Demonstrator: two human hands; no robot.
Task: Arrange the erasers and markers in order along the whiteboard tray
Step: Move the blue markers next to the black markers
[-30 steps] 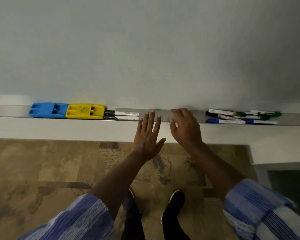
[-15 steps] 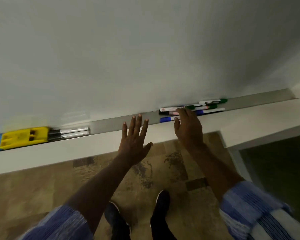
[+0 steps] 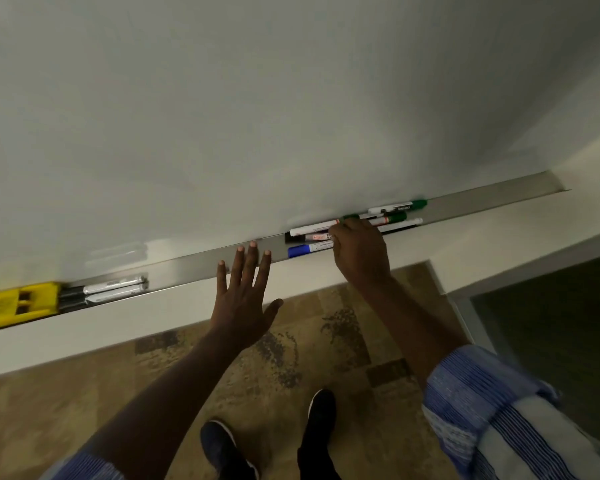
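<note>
A metal whiteboard tray [image 3: 194, 268] runs slantwise across the view. At its left end lies a yellow eraser [image 3: 18, 303], with two black-capped markers [image 3: 115, 289] side by side right next to it. Further right sits a loose pile of markers: a blue-capped one [image 3: 300, 250] in front, a white one [image 3: 312, 228] behind, green-capped ones [image 3: 399, 206] at the far end. My right hand [image 3: 361, 254] lies over the middle of this pile with fingers curled down onto the markers; the grip is hidden. My left hand [image 3: 245, 292] is flat with fingers spread, fingertips over the bare tray, holding nothing.
The whiteboard [image 3: 257, 116] fills the upper view. The tray ends at the right [image 3: 555, 187], past the green markers. Below are a white ledge, a patterned floor and my shoes [image 3: 222, 448]. A dark panel [image 3: 551, 323] stands at the lower right.
The view has swung right and tilted; the blue eraser has left the frame. My right hand has slid right along the tray onto the marker pile. My left hand followed, still spread.
</note>
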